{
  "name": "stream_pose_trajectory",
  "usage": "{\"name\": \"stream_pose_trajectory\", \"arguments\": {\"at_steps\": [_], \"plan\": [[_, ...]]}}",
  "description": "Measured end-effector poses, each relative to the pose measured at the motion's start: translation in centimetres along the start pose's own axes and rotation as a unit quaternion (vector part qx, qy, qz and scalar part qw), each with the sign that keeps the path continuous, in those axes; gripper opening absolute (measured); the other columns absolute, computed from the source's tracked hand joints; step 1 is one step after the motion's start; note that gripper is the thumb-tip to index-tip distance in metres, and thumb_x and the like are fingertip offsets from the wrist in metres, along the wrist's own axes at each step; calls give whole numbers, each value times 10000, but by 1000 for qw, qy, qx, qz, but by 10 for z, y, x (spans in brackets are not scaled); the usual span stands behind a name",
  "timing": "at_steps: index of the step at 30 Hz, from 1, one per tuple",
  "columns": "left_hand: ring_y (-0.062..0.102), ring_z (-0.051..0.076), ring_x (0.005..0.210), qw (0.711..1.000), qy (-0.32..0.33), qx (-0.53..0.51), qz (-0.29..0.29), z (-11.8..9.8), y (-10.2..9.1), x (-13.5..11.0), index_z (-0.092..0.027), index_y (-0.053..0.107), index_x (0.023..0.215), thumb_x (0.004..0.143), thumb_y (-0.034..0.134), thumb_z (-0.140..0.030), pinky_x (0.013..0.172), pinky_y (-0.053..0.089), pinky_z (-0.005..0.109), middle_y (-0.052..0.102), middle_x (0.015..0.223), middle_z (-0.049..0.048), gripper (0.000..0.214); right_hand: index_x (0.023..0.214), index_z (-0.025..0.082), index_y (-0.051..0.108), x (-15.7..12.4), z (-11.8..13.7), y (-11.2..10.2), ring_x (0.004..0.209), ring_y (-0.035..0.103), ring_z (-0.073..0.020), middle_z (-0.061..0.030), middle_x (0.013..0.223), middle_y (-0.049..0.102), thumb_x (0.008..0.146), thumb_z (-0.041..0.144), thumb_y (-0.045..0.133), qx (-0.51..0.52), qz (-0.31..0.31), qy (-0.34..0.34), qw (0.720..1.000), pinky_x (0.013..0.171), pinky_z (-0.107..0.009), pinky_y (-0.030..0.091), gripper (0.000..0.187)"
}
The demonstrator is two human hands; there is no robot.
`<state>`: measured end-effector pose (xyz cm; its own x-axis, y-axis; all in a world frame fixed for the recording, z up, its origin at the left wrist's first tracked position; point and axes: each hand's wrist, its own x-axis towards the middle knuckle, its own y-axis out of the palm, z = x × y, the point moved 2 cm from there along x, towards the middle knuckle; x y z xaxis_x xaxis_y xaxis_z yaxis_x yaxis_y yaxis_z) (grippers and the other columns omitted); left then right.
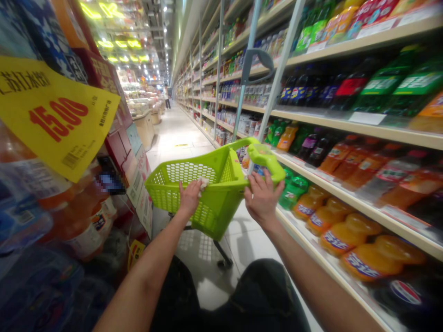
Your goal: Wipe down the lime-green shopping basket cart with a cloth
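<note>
A bright green plastic shopping cart (216,203) stands on the aisle floor in front of my knees, turned sideways. My left hand (190,197) is closed on a small crumpled whitish tissue or cloth (204,183), held against the cart's near side. At the cart's right end, my right hand (263,199) lies against the rim with its fingers spread, just below the green handle (265,157). Some packaged items show dimly behind that handle; I cannot make out what they are.
Soda shelves (363,124) line the right, with orange bottles (367,258) low beside my arm. At left, a yellow price sign (58,110) hangs over stacked bottles (83,230) and boxes. The tiled aisle (183,124) runs ahead to a distant person (167,97).
</note>
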<state>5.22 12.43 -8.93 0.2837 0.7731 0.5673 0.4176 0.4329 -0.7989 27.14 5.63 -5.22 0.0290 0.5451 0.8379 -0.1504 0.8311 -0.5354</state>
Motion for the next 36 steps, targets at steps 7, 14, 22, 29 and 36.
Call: {"name": "stream_pose_trajectory", "arguments": {"at_steps": [7, 14, 22, 29, 36], "plan": [[465, 180, 1212, 999, 45, -19, -7, -37, -2, 5, -228, 501, 1226, 781, 412, -55, 1095, 38, 554, 536, 1290, 74, 486, 1169, 171, 551, -2, 4, 1, 1266, 355, -308, -122, 1219, 567, 790, 230, 408, 0, -6, 0, 1000, 1012, -606, 97, 409], [496, 197, 1180, 999, -38, 13, 11, 5, -8, -5, -215, 504, 1225, 761, 409, -25, 1079, 94, 578, 561, 1257, 98, 511, 1192, 171, 538, -5, -1, 2, 1260, 361, -315, -130, 1229, 561, 794, 231, 410, 7, -9, -16, 1000, 1002, -613, 112, 422], [499, 181, 1175, 998, -48, -17, -46, -2, -39, -19, -215, 485, 1231, 759, 402, -34, 1086, 67, 568, 554, 1270, 73, 512, 1200, 140, 526, -11, 15, -8, 1284, 332, -323, -169, 1308, 484, 820, 310, 411, 71, -23, 36, 997, 1001, -631, 132, 432], [435, 171, 1234, 996, 61, -67, -13, -78, -63, -31, -205, 442, 1259, 811, 411, -126, 1101, 45, 539, 496, 1329, 79, 455, 1189, 107, 534, -26, 79, -27, 1059, 565, -265, -150, 1165, 603, 760, 505, 433, 445, 128, 241, 853, 865, -390, 457, 593], [417, 233, 1242, 921, -32, -382, 65, -95, -84, -52, -148, 317, 1351, 646, 579, -147, 1057, 291, 421, 415, 1386, 126, 752, 1008, 85, 627, -25, 96, -52, 857, 628, -256, -125, 936, 692, 607, 433, 587, 520, 116, 399, 746, 713, -322, 505, 533]]}}
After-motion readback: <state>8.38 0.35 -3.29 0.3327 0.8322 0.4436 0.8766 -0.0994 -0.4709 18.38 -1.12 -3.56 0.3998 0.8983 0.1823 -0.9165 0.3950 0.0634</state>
